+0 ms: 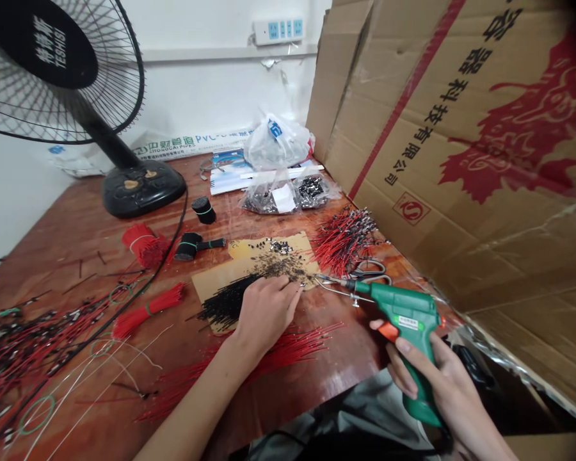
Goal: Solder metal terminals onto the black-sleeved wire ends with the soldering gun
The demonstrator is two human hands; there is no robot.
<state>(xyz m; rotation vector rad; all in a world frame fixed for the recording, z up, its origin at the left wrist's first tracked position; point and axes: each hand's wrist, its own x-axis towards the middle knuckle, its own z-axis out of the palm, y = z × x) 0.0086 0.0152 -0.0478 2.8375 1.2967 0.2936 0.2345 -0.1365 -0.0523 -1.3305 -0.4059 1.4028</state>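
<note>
My right hand (427,371) is wrapped round the handle of a green soldering gun (406,307), one finger at its orange trigger. The gun's thin tip points left, close to the fingertips of my left hand (271,304). Those fingers are bent and pressed together over a piece of cardboard (208,278); what they hold is too small to make out. Beside that hand lies a bundle of black wires (228,301) on the cardboard, with small dark and metal parts (281,246) scattered behind. Red wires (292,349) are spread under my left forearm.
A pile of red wires with metal ends (343,240) and scissors (372,270) lie near a tall carton (441,128). Bagged parts (288,194) are at the back. A fan (141,189) stands back left, its cable crossing the table past red bundles (146,245) and loose wires (38,346).
</note>
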